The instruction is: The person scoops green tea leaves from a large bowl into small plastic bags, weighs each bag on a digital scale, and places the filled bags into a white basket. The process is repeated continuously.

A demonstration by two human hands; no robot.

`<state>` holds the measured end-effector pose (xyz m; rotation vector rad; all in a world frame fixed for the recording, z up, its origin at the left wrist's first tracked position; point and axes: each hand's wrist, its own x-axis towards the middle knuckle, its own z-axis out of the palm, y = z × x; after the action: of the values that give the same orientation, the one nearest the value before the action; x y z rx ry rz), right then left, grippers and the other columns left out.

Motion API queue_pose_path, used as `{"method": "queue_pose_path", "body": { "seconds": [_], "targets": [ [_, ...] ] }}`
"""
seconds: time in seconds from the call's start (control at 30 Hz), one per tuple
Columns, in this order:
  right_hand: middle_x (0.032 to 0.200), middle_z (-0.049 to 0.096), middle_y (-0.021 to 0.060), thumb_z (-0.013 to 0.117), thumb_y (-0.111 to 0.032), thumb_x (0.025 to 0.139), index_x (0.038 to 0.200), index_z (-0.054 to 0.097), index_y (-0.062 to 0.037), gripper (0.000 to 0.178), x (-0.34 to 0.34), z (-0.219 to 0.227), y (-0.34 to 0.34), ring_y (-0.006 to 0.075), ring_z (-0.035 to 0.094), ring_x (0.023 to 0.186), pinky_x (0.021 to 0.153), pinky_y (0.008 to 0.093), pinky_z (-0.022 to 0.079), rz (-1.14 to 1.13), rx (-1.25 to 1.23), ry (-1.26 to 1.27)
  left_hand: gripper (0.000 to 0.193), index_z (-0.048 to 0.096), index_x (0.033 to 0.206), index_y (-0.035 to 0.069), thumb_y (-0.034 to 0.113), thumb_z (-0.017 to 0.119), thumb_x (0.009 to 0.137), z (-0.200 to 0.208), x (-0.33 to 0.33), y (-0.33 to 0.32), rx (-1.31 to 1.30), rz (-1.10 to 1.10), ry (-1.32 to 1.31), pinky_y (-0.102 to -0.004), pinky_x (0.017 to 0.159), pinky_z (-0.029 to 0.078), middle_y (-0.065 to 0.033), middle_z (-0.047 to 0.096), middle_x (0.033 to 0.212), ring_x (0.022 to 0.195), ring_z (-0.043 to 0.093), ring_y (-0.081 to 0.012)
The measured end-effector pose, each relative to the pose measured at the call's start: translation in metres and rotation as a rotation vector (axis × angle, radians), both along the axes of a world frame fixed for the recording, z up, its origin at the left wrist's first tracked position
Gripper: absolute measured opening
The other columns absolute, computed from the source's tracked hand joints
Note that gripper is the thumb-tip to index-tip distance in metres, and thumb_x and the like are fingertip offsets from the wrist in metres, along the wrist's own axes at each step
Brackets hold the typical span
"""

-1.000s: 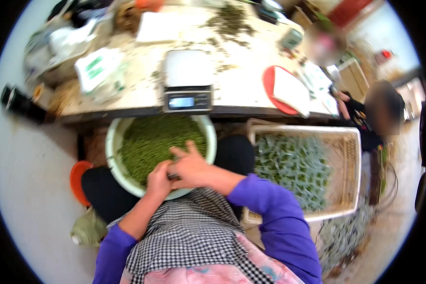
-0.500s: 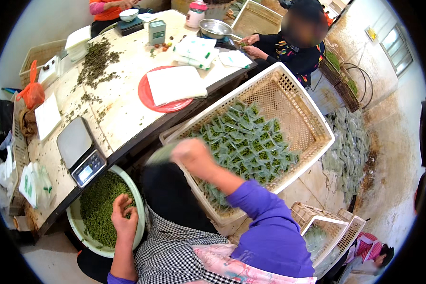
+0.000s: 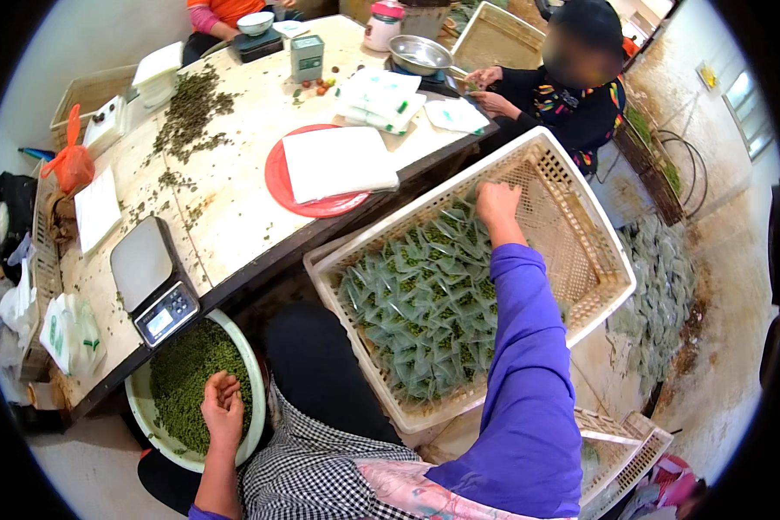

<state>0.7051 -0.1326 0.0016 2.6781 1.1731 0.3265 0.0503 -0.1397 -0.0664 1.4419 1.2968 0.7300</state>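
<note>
The left hand [image 3: 224,403] is over the round, pale basin [image 3: 257,390] full of little green bits [image 3: 173,373]; its fingers are loosely bent, and I cannot tell if it holds anything. A dark knee [image 3: 321,351] is between the basin and the big crate [image 3: 572,225]. Small clear bags [image 3: 420,303] with green bits inside fill much of that crate. The right hand [image 3: 499,206] is at the far end of the bags with its fingers curled down, and I cannot tell if it grips one. Its purple sleeve [image 3: 533,347] hides part of the crate. The scale [image 3: 152,282] sits at the table edge by the basin. Farther off are a red plate [image 3: 279,178] under a white stack [image 3: 338,165], a metal pan [image 3: 420,54] and a person in black [image 3: 550,108]. Half a second ago, the right hand was blurry by the crate's near side; now it is farther out. The left hand is still over the basin.
</note>
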Motion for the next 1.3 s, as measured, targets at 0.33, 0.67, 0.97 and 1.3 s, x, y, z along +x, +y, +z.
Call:
{"method": "queue_pose_path", "body": {
  "seconds": [0.33, 0.67, 0.97, 1.3],
  "targets": [
    [0.108, 0.069, 0.0088, 0.06, -0.025, 0.087, 0.1, 0.073, -0.0163, 0.021, -0.051, -0.026, 0.003, 0.0293, 0.057, 0.119, 0.094, 0.0562, 0.041, -0.058, -0.04, -0.124, 0.022, 0.066, 0.107, 0.001, -0.004, 0.067, 0.085, 0.018, -0.049, -0.001, 0.258, 0.245, 0.129, -0.0324, 0.083, 0.056, -0.0123, 0.07, 0.105, 0.098, 0.069, -0.0214],
    [0.102, 0.067, 0.0138, 0.071, 0.003, 0.077, 0.088, 0.066, -0.002, 0.013, -0.312, 0.038, 0.125, 0.0322, 0.061, 0.106, 0.092, 0.0406, 0.047, 1.072, 0.824, 0.293, 0.024, 0.065, 0.098, 0.004, 0.006, 0.074, 0.075, 0.121, -0.181, 0.113, 0.937, 0.642, 0.801, -0.0431, 0.086, 0.048, -0.0119, 0.062, 0.099, 0.095, 0.059, -0.0343],
    [0.098, 0.064, 0.0066, 0.071, -0.006, 0.077, 0.089, 0.065, -0.0073, 0.014, -0.59, 0.038, 0.193, 0.0264, 0.061, 0.101, 0.089, 0.0421, 0.043, 1.612, 0.691, 0.741, 0.01, 0.068, 0.082, 0.006, 0.006, 0.073, 0.073, 0.1, -0.235, 0.171, 0.938, 0.54, 0.909, -0.0402, 0.07, 0.051, -0.0073, 0.063, 0.088, 0.085, 0.061, -0.0289],
    [0.13, 0.054, 0.0112, 0.078, -0.033, 0.075, 0.114, 0.063, -0.0057, 0.05, -0.747, 0.046, 0.216, 0.0335, 0.041, 0.129, 0.107, 0.0522, 0.024, 1.298, 0.89, 0.765, 0.013, 0.061, 0.082, 0.001, 0.0, 0.074, 0.08, 0.122, -0.237, 0.168, 0.514, 0.646, 0.157, -0.0276, 0.066, 0.048, -0.0039, 0.062, 0.087, 0.072, 0.056, -0.0107]
  ]
}}
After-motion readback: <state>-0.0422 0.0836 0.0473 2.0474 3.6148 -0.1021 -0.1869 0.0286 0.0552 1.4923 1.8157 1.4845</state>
